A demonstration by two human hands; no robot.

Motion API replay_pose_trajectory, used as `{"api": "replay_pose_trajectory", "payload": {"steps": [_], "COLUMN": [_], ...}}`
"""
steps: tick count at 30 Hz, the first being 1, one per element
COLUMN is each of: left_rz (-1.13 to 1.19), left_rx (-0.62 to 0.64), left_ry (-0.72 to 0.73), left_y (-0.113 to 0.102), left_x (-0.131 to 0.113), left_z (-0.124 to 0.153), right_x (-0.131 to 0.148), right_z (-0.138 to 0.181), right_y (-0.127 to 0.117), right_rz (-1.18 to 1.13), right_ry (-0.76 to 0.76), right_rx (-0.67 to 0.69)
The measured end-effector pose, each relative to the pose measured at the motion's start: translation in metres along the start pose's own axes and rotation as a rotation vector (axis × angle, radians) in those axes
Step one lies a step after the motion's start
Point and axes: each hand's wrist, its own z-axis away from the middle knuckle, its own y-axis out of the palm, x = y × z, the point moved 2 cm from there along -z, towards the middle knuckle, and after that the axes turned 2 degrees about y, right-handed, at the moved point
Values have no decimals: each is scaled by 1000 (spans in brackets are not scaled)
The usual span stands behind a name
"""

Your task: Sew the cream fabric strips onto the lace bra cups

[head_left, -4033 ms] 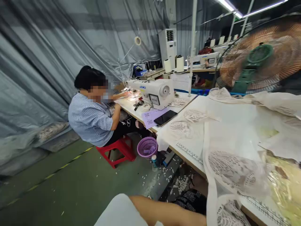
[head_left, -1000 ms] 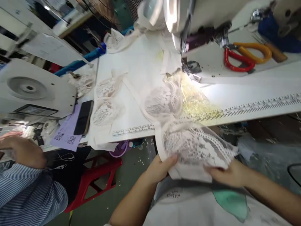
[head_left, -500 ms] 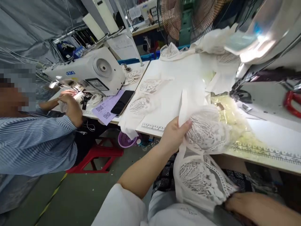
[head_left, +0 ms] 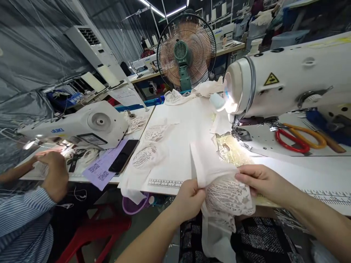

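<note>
A: State of the hands?
B: The left hand [head_left: 189, 199] pinches the plain band of the lace piece [head_left: 227, 197]. The right hand [head_left: 260, 182] grips the opposite edge, fingers curled on top. The hands are apart, with the cloth spread between them.
A: Where is the piece?
B: At the near edge of the desk [head_left: 181, 146], between both hands, its lower half hanging toward the lap.
A: At the needle?
B: No. The presser foot [head_left: 238, 133] of the sewing machine [head_left: 287, 73] sits beyond the right hand, apart from the lace. A yellowish sheet [head_left: 233, 149] runs from it toward that hand.
A: Progress?
B: My reading is early: the piece is in hand and being lined up, with no stitching begun on it. The lace cups [head_left: 148, 155] lie flat beyond the left hand. The scissors [head_left: 290, 140] rest untouched past the right hand.
</note>
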Motion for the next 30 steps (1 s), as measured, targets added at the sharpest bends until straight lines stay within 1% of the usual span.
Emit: {"api": "replay_pose_trajectory", "payload": {"steps": [2,6,11,13,15,17,20,22,24,25,28,29,30], "left_rz": [-127,-201,-190,-261,-406,-548,-612,-560,-430,-341,-9,109,219], "left_rx": [36,32,104,120,156,171,108,15,-67,-85,-77,-93,-119], "left_ry": [81,161,145,141,160,205,295,297,227,179,1,-66,-128], "left_y": [-1,5,12,14,19,25,33,35,33,31,26,25,24], "left_x": [-8,-16,-19,-20,-21,-20,-18,-17,-16,-15,-9,-5,-1], "left_z": [-1,-14,-35,-42,-49,-54,-56,-51,-39,-31,-4,5,12], "right_x": [3,4,0,-1,-3,-4,-5,-4,-5,-7,-18,-23,-27], "right_z": [4,4,0,0,-1,-2,-6,-6,1,7,30,37,43], "right_y": [0,-1,-2,-3,-5,-7,-10,-10,-10,-11,-18,-21,-23], "right_rz": [51,126,139,145,145,140,121,73,13,-2,34,46,43], "right_ry": [-15,-21,-4,9,25,41,55,38,8,-7,-26,-29,-30], "right_rx": [50,95,145,162,163,134,68,12,-71,-137,-362,-408,-427]}}
